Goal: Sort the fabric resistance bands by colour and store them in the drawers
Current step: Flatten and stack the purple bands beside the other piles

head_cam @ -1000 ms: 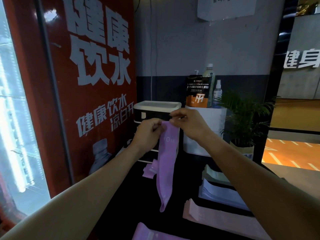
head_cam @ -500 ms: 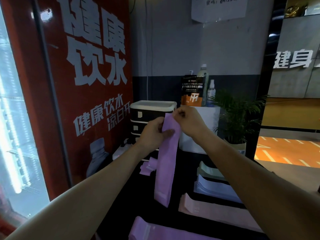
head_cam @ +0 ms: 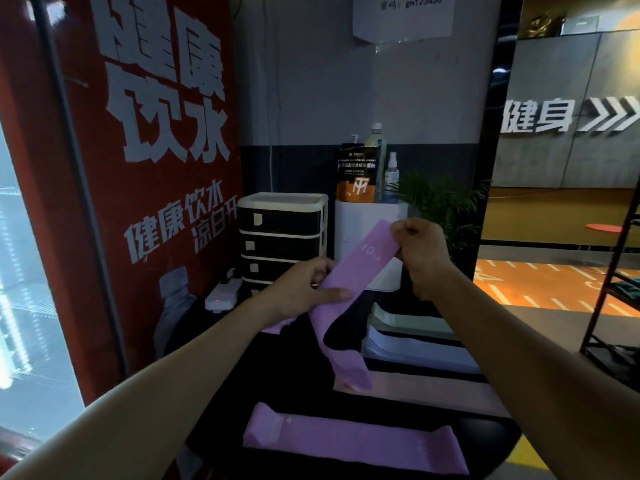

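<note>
A purple band marked "10" stretches slantwise between my hands above the dark table. My right hand pinches its upper end. My left hand grips it lower down, thumb across the fabric, and the rest hangs to the table. Another purple band lies flat at the front. Behind it lie a pink band, a pale blue band and a grey-green band. A black drawer unit with a white top stands at the back, drawers closed.
A red vending machine walls off the left side. A white box with a pouch and bottles stands right of the drawers, next to a potted plant. A power strip lies by the drawer unit. A dark rack stands far right.
My right hand has moved right and my left hand has slid down the band, so the band now slants instead of hanging straight. The camera view has tilted down.
</note>
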